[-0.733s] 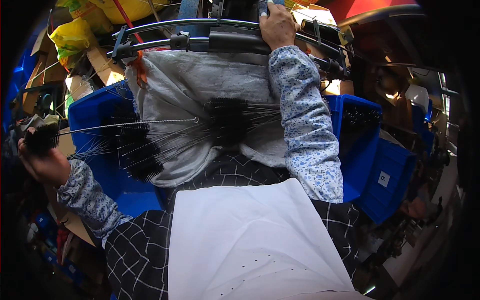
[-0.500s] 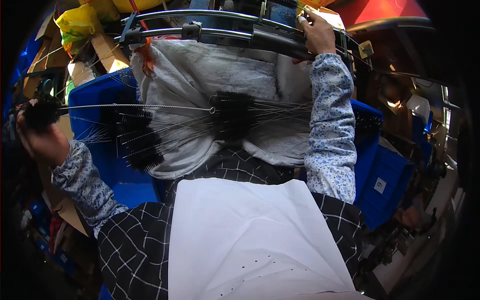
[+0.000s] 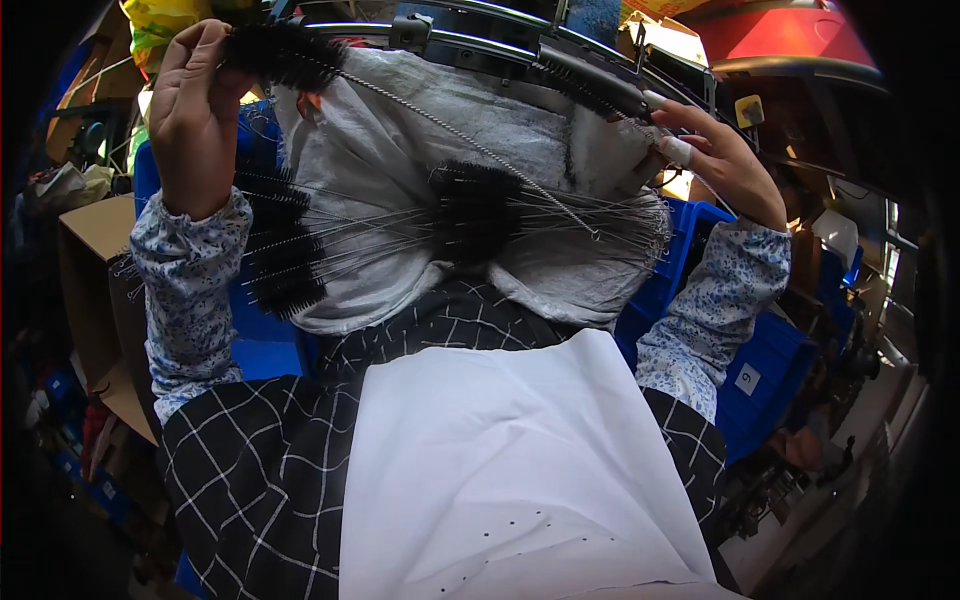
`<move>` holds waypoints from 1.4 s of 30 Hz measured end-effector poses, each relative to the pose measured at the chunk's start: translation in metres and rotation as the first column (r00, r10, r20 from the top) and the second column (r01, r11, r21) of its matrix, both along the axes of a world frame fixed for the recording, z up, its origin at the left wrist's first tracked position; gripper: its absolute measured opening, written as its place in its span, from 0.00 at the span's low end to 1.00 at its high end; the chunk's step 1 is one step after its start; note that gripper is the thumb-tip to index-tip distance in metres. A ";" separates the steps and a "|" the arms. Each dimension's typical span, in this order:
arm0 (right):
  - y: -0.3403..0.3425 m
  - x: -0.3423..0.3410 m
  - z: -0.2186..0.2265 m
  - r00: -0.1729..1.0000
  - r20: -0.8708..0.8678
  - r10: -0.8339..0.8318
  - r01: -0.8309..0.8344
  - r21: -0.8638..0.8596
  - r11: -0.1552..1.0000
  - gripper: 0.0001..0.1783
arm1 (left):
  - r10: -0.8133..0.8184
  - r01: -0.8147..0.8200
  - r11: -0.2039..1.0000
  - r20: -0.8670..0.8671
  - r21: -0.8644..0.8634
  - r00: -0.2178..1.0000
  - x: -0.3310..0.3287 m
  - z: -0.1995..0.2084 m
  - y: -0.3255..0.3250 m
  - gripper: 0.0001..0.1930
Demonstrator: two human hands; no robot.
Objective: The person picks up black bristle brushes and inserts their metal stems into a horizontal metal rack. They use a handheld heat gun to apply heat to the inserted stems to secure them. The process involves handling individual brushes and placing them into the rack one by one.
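Note:
My left hand [image 3: 195, 125] is raised at the upper left, its fingers closed on the bristle end of a black bottle brush [image 3: 288, 55]. The brush's twisted wire stem slants down to the right and ends in a small loop over my lap. At the upper right, my right hand [image 3: 728, 155], with white wraps on its fingers, pinches the twisted wire of a second brush [image 3: 580, 85]. That brush's dark bristles lie along the machine's black cylinder. Across my lap, a pile of wire-stemmed brushes [image 3: 475, 210] rests on a whitish cloth sack [image 3: 460, 100].
Metal rails [image 3: 470, 42] of a machine cross the top. Blue bins [image 3: 770, 385] stand at both sides. An open cardboard box [image 3: 100, 230] is at the left, a yellow bag [image 3: 160, 18] behind it. A white apron [image 3: 520, 450] covers my front.
My left hand has swung up and right with its brush, whose stem now slants downward. The right hand has drawn back toward me and right, and bristles now show at the machine's cylinder.

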State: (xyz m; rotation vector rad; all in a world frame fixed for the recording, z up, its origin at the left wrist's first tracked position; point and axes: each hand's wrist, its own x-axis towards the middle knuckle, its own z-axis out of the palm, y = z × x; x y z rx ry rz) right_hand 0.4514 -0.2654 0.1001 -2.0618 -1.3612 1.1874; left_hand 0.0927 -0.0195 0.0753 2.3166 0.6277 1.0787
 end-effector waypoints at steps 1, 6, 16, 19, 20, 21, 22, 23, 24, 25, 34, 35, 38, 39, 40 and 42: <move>0.008 -0.019 0.003 0.993 -0.059 0.100 -0.100 -0.007 0.995 0.22 | -0.090 0.191 0.874 0.239 -0.446 0.967 0.015 0.001 -0.011 0.12; 0.064 -0.128 -0.030 0.910 -0.373 0.180 -0.053 0.325 0.944 0.21 | -0.202 0.391 0.574 0.339 -0.719 0.919 0.054 -0.017 -0.065 0.12; 0.103 -0.009 -0.095 0.485 0.627 -0.610 0.135 0.636 0.760 0.12 | -0.050 -0.333 0.825 -0.646 -0.457 0.762 -0.103 -0.058 -0.011 0.09; 0.112 -0.008 -0.096 0.420 0.692 -0.588 0.139 0.591 0.795 0.12 | -0.084 -0.314 0.823 -0.648 -0.473 0.757 -0.110 -0.063 -0.015 0.09; 0.113 -0.007 -0.095 0.413 0.704 -0.578 0.133 0.581 0.803 0.11 | -0.076 -0.305 0.827 -0.632 -0.473 0.772 -0.110 -0.065 -0.017 0.09; 0.114 -0.004 -0.096 0.461 0.669 -0.583 0.139 0.595 0.792 0.12 | -0.075 -0.296 0.825 -0.612 -0.482 0.787 -0.108 -0.066 -0.018 0.09; 0.113 -0.003 -0.098 0.475 0.657 -0.585 0.127 0.607 0.785 0.12 | -0.075 -0.292 0.813 -0.587 -0.504 0.806 -0.106 -0.068 -0.018 0.09; 0.113 -0.003 -0.099 0.493 0.643 -0.587 0.114 0.621 0.776 0.12 | -0.069 -0.291 0.801 -0.563 -0.524 0.824 -0.105 -0.070 -0.019 0.09; 0.114 -0.002 -0.100 0.511 0.628 -0.587 0.101 0.634 0.766 0.13 | -0.062 -0.289 0.788 -0.538 -0.543 0.840 -0.104 -0.072 -0.019 0.09; 0.115 -0.001 -0.100 0.516 0.639 -0.571 0.095 0.619 0.779 0.12 | -0.061 -0.287 0.779 -0.522 -0.558 0.851 -0.103 -0.072 -0.018 0.09; 0.128 0.029 -0.125 0.532 0.671 -0.516 -0.002 0.611 0.792 0.17 | 0.231 -0.296 0.865 -0.203 -0.405 0.952 -0.097 -0.037 0.008 0.10; 0.126 0.029 -0.122 0.560 0.649 -0.515 -0.003 0.623 0.782 0.17 | 0.237 -0.275 0.876 -0.143 -0.396 0.961 -0.096 -0.031 0.009 0.10; 0.114 0.010 -0.115 0.203 0.781 -0.591 0.023 0.599 0.800 0.20 | 0.244 -0.200 0.888 0.054 -0.414 0.968 -0.096 -0.010 0.010 0.10; 0.106 0.000 -0.103 0.251 0.737 -0.627 0.121 0.619 0.776 0.23 | 0.228 -0.142 0.879 0.140 -0.454 0.963 -0.098 -0.009 0.012 0.10; 0.102 -0.001 -0.101 0.327 0.705 -0.630 0.170 0.612 0.772 0.22 | 0.217 -0.082 0.868 0.225 -0.489 0.950 -0.101 -0.010 0.015 0.10; 0.092 -0.001 -0.097 0.457 0.623 -0.635 0.279 0.577 0.767 0.21 | 0.220 -0.069 0.871 0.260 -0.487 0.940 -0.106 -0.010 0.027 0.10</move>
